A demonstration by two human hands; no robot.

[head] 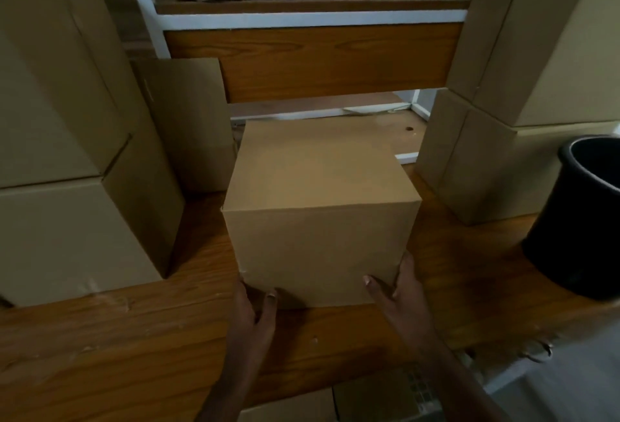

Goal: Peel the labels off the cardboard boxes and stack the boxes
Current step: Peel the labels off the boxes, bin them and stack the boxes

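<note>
A plain brown cardboard box [318, 207] stands on the wooden table [134, 337] in the middle of the head view. No label shows on its top or near face. My left hand [253, 312] grips the box's lower left corner, thumb on the near face. At the lower right corner my right hand [401, 290] does the same, fingers wrapped round the right side. Stacked boxes stand on the left [67, 153] and on the right [496, 119].
A black bin [580, 220] stands at the right edge of the table. A smaller box [188, 119] leans behind the left stack. A white-framed shelf [312, 15] with flattened cardboard rises behind. Another box top [292, 408] shows below the table's near edge.
</note>
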